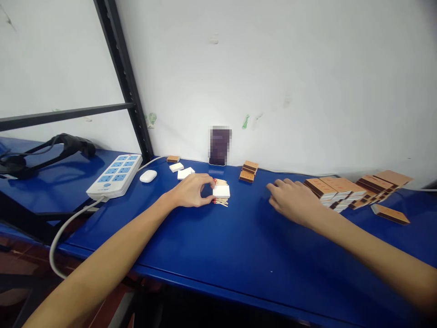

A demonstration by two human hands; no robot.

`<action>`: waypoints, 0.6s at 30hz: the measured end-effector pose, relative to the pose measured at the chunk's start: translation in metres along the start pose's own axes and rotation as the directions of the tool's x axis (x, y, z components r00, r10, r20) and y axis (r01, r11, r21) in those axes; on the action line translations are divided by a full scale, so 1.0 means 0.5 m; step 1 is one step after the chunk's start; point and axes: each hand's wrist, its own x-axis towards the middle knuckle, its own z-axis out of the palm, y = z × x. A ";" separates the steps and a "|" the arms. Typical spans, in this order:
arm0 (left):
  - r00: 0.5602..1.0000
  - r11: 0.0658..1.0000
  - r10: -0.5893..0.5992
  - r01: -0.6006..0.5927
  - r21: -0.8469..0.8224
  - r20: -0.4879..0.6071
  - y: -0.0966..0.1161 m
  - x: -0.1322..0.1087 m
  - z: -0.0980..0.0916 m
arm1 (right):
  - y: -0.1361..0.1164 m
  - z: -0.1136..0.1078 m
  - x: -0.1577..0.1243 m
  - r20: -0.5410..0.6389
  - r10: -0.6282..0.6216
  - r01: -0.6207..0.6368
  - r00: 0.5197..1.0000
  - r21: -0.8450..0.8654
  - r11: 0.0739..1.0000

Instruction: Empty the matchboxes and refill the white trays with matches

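Observation:
In the middle of the blue table my left hand (195,190) curves its thumb and forefinger around the left end of a small white matchbox tray (221,192), the fingertips on opposite sides of it. Red-tipped matches (221,181) lie along its far side, and more matches (221,202) along its near side. My right hand (295,199) is over the table further right, palm down, fingers loosely bent and a little apart, with nothing visible in them. Just right of that hand stands a block of stacked matchboxes (327,187) with brown tops and white sides.
Brown matchboxes (384,182) lean in a row at the right, near a single matchbox (391,213). Two matchboxes (249,171) lie by the wall beside a blurred phone (219,146). A power strip (116,175), white case (148,176) and white pieces (185,173) are left. A black post (126,77) rises there.

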 end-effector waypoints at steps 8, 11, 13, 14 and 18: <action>0.979 0.988 -0.106 0.123 0.089 -0.176 -0.045 -0.007 -0.022 | 0.010 0.039 -0.073 0.046 -0.120 0.122 0.992 -0.038 0.992; 0.987 0.967 -0.132 0.148 0.206 -0.087 -0.075 -0.018 -0.053 | -0.002 0.034 -0.078 0.030 -0.163 0.159 0.986 0.109 0.981; 0.982 0.959 -0.185 0.187 0.215 -0.028 -0.091 -0.026 -0.074 | -0.014 0.025 -0.078 -0.004 -0.190 0.185 0.982 0.263 0.947; 0.979 0.954 -0.205 0.202 0.223 -0.008 -0.097 -0.030 -0.083 | -0.020 0.021 -0.076 -0.026 -0.202 0.198 0.979 0.334 0.921; 0.970 0.930 -0.242 0.226 0.291 0.019 -0.114 -0.044 -0.099 | -0.039 0.014 -0.054 -0.094 -0.180 0.203 0.979 0.468 0.860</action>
